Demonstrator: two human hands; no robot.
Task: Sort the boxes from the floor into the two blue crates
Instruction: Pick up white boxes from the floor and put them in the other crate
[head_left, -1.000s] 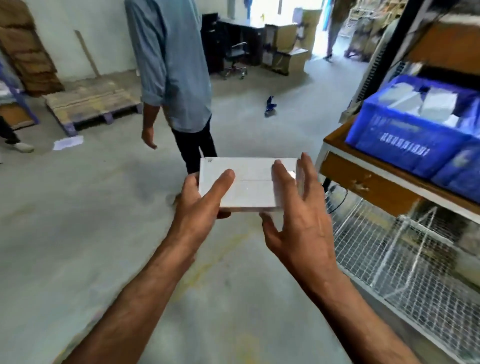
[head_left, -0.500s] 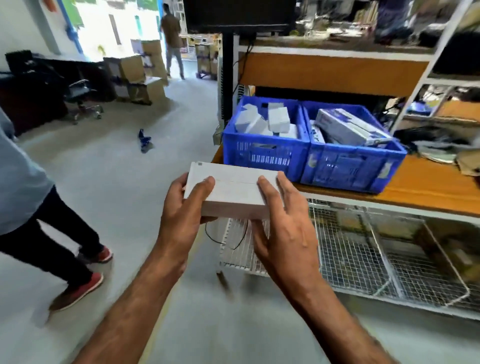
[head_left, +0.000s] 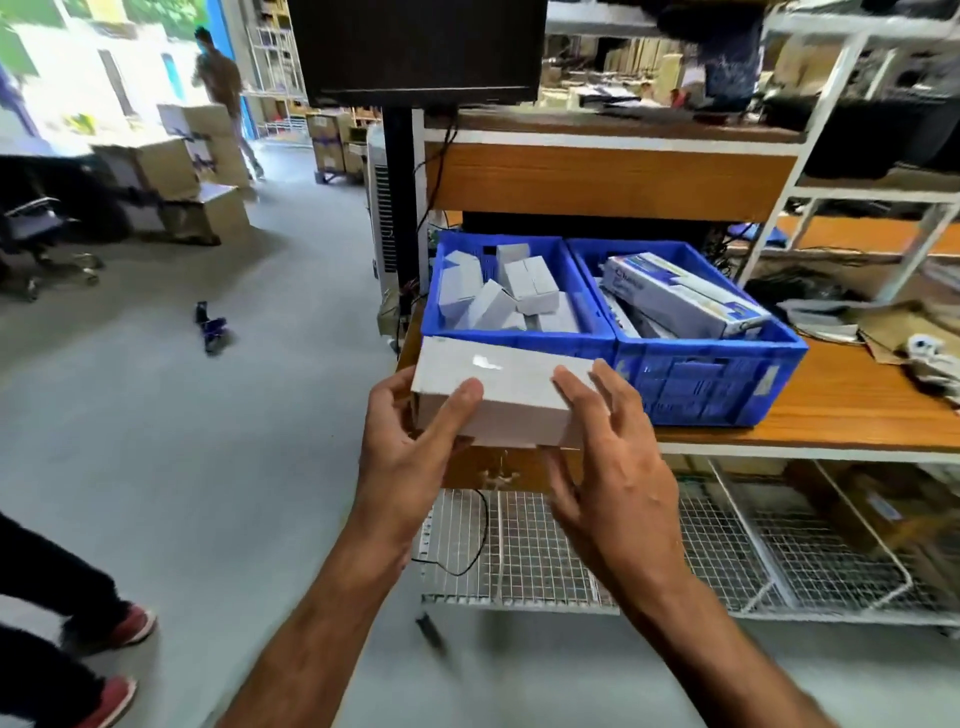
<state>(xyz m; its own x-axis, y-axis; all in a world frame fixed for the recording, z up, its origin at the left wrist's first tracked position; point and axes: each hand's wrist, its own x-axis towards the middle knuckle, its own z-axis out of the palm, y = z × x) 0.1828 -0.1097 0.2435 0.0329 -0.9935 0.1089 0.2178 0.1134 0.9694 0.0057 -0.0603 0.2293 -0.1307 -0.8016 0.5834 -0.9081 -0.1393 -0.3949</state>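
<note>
My left hand (head_left: 410, 462) grips the near left corner of the white box (head_left: 498, 400), thumb curled over its top, while my right hand (head_left: 618, 483) holds the right end with fingers spread and bent along the side (fingertips blurred). The box sits level in the air just in front of the left blue crate (head_left: 519, 338), which holds a jumble of small white boxes (head_left: 498, 296) at twelve o'clock. The right blue crate (head_left: 717, 374), touching it at two o'clock on the wooden shelf (head_left: 857, 415), carries long printed cartons (head_left: 680, 296).
</note>
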